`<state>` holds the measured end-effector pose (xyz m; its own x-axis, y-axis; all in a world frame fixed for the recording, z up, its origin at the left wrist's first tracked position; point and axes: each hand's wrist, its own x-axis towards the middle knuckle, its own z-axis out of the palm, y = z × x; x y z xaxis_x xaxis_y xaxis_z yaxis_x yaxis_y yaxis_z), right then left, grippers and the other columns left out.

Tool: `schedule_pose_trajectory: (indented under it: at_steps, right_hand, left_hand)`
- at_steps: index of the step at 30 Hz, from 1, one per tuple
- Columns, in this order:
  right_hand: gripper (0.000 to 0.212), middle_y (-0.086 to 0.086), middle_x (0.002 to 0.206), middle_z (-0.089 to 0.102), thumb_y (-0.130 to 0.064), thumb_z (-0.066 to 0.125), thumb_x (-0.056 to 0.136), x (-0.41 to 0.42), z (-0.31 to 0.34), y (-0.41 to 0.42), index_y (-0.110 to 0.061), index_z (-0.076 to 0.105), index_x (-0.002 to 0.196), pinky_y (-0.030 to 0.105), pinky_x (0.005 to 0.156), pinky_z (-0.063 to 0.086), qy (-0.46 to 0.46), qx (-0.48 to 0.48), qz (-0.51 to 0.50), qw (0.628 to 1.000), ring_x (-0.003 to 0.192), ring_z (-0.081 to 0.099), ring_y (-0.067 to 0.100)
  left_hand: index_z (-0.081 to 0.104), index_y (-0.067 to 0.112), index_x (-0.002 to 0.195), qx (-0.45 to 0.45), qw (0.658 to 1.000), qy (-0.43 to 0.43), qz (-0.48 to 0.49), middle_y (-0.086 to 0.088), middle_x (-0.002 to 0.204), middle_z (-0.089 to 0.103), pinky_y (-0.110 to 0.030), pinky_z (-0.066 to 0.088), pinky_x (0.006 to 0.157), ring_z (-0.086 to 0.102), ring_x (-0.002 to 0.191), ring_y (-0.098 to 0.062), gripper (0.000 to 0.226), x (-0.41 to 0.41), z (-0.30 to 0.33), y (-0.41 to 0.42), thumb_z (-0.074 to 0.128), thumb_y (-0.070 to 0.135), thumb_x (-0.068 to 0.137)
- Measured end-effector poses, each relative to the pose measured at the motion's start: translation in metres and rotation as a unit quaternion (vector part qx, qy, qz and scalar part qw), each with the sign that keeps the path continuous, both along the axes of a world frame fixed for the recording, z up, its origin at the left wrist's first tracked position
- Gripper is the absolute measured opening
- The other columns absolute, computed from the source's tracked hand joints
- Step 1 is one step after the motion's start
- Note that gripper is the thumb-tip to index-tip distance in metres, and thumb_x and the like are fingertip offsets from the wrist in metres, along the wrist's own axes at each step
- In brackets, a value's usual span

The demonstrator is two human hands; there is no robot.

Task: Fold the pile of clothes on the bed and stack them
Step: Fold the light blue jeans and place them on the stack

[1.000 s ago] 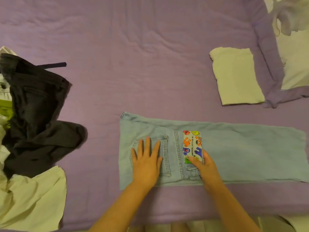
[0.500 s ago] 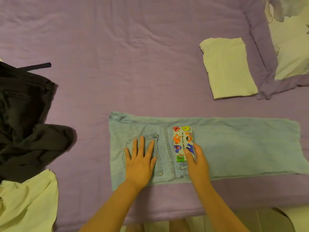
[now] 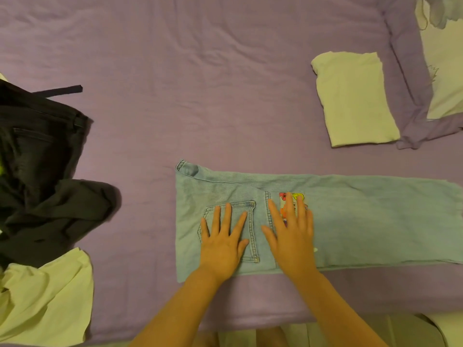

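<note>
Light blue jeans (image 3: 363,219) lie folded lengthwise on the purple bed (image 3: 200,96), legs running off to the right. My left hand (image 3: 223,241) lies flat with spread fingers on the back pocket. My right hand (image 3: 292,234) lies flat beside it, its fingers covering most of a colourful cartoon patch (image 3: 298,196). A folded pale yellow garment (image 3: 353,98) sits at the far right. At the left lies the unfolded pile: dark trousers (image 3: 42,171) with a pale yellow garment (image 3: 45,299) below them.
A pale pillow (image 3: 443,71) sits at the top right corner, partly under the turned-back purple sheet. The bed's near edge runs just below my forearms. A black strap (image 3: 62,90) sticks out from the dark pile.
My right hand slid up and flattened over the cartoon patch, where before only its fingertips touched the patch's lower edge. The left hand stayed on the pocket. The view shifted slightly.
</note>
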<state>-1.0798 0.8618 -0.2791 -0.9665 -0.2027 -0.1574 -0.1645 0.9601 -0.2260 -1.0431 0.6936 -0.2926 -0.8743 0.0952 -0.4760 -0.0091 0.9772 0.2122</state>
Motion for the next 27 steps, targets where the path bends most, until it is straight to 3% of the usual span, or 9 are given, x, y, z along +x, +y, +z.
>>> schedule_pose_trajectory:
  at_steps: [4, 8, 12, 14, 16, 18, 21, 23, 27]
  right_hand:
    - [0.071, 0.02, 0.151, 0.031, -0.064, 0.02, 0.089, 0.0, -0.019, -0.005, -0.022, 0.041, 0.142, 0.066, 0.101, 0.034, -0.111, 0.081, 0.02, 0.99, 0.137, 0.031, 0.044]
    - [0.075, 0.021, 0.15, 0.03, -0.066, 0.01, 0.092, -0.007, -0.024, -0.005, -0.022, 0.042, 0.142, 0.068, 0.099, 0.034, -0.151, 0.101, 0.014, 0.983, 0.135, 0.033, 0.045]
    - [0.072, 0.021, 0.153, 0.022, -0.067, 0.012, 0.091, -0.008, -0.018, -0.011, -0.023, 0.029, 0.146, 0.067, 0.102, 0.026, -0.128, 0.118, 0.022, 0.985, 0.138, 0.025, 0.046]
    - [0.069, 0.019, 0.158, 0.004, -0.057, 0.034, 0.093, -0.008, -0.014, -0.019, -0.025, 0.013, 0.15, 0.062, 0.111, 0.011, -0.136, 0.128, 0.001, 0.982, 0.145, 0.007, 0.041]
    - [0.065, 0.017, 0.159, -0.001, -0.041, 0.044, 0.096, -0.003, -0.007, -0.035, -0.021, 0.015, 0.152, 0.052, 0.116, 0.004, -0.14, 0.113, -0.013, 0.984, 0.146, 0.0, 0.035]
    - [0.054, 0.012, 0.159, 0.011, -0.027, 0.045, 0.098, 0.008, 0.004, -0.06, -0.016, 0.029, 0.148, 0.045, 0.117, 0.012, -0.139, 0.028, -0.012, 0.99, 0.147, 0.007, 0.03]
    - [0.047, 0.008, 0.15, 0.037, -0.025, 0.053, 0.096, 0.03, 0.022, -0.102, -0.014, 0.043, 0.141, 0.035, 0.113, 0.026, -0.168, -0.178, -0.063, 0.967, 0.139, 0.03, 0.024]
    - [0.052, 0.005, 0.144, 0.045, -0.032, 0.057, 0.093, 0.037, 0.031, -0.124, -0.015, 0.044, 0.14, 0.029, 0.109, 0.029, -0.194, -0.264, -0.122, 0.937, 0.134, 0.038, 0.02]
    - [0.073, 0.003, 0.14, 0.046, -0.042, 0.064, 0.086, 0.035, 0.048, -0.138, -0.02, 0.03, 0.147, 0.017, 0.091, 0.035, -0.237, -0.342, -0.211, 0.885, 0.121, 0.049, 0.012]
  left_hand:
    - [0.05, 0.025, 0.138, 0.008, 1.0, 0.02, 0.003, -0.014, 0.146, 0.042, -0.064, 0.032, 0.101, 0.04, 0.132, -0.042, 0.057, 0.007, -0.005, -0.026, 0.033, 0.052, 0.091]
    - [0.029, 0.033, 0.146, 0.034, 0.997, 0.01, 0.066, -0.008, 0.158, 0.008, -0.051, -0.004, 0.115, 0.002, 0.146, -0.038, 0.057, 0.016, -0.01, -0.061, 0.043, 0.053, 0.095]
    - [0.015, 0.027, 0.152, 0.073, 0.982, 0.012, 0.173, -0.01, 0.16, -0.006, -0.044, 0.008, 0.118, -0.003, 0.147, -0.033, 0.073, 0.018, -0.004, -0.085, 0.054, 0.045, 0.093]
    - [0.011, 0.014, 0.153, 0.171, 0.935, 0.017, 0.309, -0.015, 0.159, 0.005, -0.043, 0.021, 0.117, 0.012, 0.145, -0.032, 0.085, 0.014, 0.001, -0.088, 0.065, 0.032, 0.089]
    - [0.016, 0.005, 0.151, 0.28, 0.854, -0.014, 0.438, -0.016, 0.152, 0.024, -0.045, 0.03, 0.113, 0.028, 0.139, -0.032, 0.087, 0.008, 0.006, -0.093, 0.07, 0.022, 0.085]
    - [0.029, 0.007, 0.147, 0.371, 0.769, -0.079, 0.514, -0.012, 0.146, 0.04, -0.046, 0.041, 0.105, 0.045, 0.129, -0.029, 0.075, 0.007, 0.011, -0.097, 0.069, 0.025, 0.086]
    - [0.059, 0.019, 0.123, 0.505, 0.629, -0.181, 0.562, 0.002, 0.112, 0.07, -0.027, 0.056, 0.075, 0.068, 0.096, -0.011, 0.043, 0.009, 0.029, -0.098, 0.051, 0.048, 0.093]
    - [0.065, 0.024, 0.111, 0.549, 0.6, -0.195, 0.548, 0.007, 0.093, 0.075, -0.019, 0.054, 0.063, 0.07, 0.079, -0.004, 0.051, 0.01, 0.038, -0.098, 0.032, 0.06, 0.094]
    - [0.062, 0.018, 0.123, 0.612, 0.591, -0.213, 0.48, 0.006, 0.065, 0.066, -0.022, 0.044, 0.061, 0.057, 0.05, -0.002, 0.073, 0.003, 0.056, -0.079, 0.015, 0.065, 0.093]
